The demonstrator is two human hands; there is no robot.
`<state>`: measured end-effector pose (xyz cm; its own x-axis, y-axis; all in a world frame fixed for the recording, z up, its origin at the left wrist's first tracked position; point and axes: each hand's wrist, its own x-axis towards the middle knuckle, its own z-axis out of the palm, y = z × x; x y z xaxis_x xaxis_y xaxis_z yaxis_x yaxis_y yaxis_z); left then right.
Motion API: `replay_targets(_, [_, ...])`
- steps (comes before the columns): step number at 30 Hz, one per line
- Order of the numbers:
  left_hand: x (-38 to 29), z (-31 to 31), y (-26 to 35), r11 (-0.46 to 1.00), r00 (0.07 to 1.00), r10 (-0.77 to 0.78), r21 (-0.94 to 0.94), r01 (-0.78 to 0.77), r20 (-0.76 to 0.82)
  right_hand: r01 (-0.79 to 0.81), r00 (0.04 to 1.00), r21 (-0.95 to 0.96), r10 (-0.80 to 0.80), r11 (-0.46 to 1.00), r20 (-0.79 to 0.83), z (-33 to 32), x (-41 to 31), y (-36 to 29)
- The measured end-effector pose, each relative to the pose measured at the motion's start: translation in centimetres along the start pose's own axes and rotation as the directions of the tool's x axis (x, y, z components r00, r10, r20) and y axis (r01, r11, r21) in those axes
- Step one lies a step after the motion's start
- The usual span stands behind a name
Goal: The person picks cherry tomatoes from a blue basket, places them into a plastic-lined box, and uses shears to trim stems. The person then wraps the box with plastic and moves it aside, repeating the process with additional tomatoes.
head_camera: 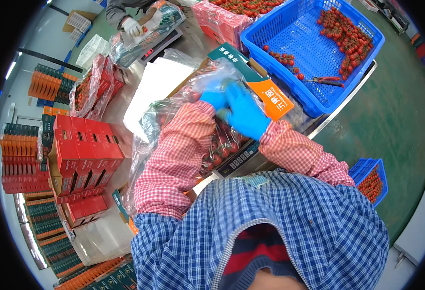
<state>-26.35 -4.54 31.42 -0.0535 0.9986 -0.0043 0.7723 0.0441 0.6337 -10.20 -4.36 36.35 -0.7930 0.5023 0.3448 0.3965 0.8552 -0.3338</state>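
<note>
Both hands wear blue gloves and meet over a carton of cherry tomatoes (221, 154). My left hand (214, 97) is at bunched clear plastic film (221, 74) above the fruit, its fingers partly hidden. My right hand (247, 110) lies beside it, fingers pointing toward the same film and blurred. Whether either hand grips the film is unclear. The carton's green and orange flap (270, 96) stands folded outward on the right. Beneath the carton is a weighing scale with a keypad (239, 161). White paper sheets (154, 90) lie just left of the carton.
A blue plastic crate (288, 36) holds tomato clusters (346, 40) and red-handled snips (323, 80). Red cartons (89, 145) are stacked at left. Across the table, a co-worker's white-gloved hand (132, 27) is over another bagged carton (161, 29). Another tomato crate (370, 181) is at lower right.
</note>
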Motion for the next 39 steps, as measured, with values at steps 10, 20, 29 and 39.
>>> replay_targets(10, [-2.1,-3.3,1.7,0.929,0.933,0.359,-0.082,-0.361,-0.032,-0.144,0.989,0.497,0.114,0.856,0.091,-2.4,0.3,2.3])
replay_targets(20, [2.8,0.4,7.5,0.868,0.993,0.103,0.483,-0.114,0.050,-0.076,0.977,0.630,0.184,0.773,-0.107,-7.7,-3.7,8.2])
replay_targets(29, [-14.9,1.7,11.4,0.662,0.626,-0.624,0.109,0.742,-0.467,0.336,0.861,0.520,-0.480,0.785,0.166,-4.3,8.3,1.9])
replay_targets(39, [-17.6,-0.4,9.2,0.872,0.483,-0.284,-0.014,0.489,-0.828,0.135,0.015,0.801,-0.810,0.583,0.587,4.8,6.5,-7.0])
